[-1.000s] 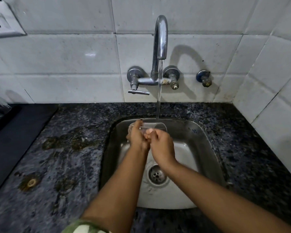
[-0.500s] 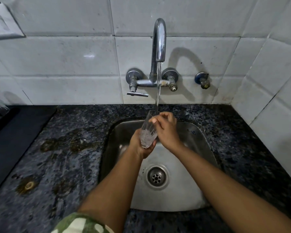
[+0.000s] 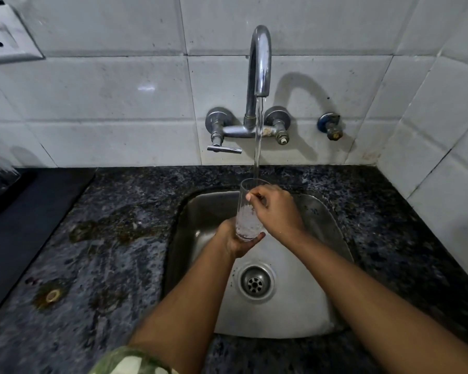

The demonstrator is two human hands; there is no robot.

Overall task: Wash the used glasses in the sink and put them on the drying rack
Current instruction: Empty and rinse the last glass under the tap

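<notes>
Your left hand (image 3: 234, 238) cups the base of one clear glass (image 3: 247, 209), upright over the sink (image 3: 333, 220) under the faucet (image 3: 260, 60) stream; your right hand (image 3: 274, 209) grips its rim. Rotate it slowly, fingers rubbing inside. One glass, one sink, one faucet visible.
</notes>
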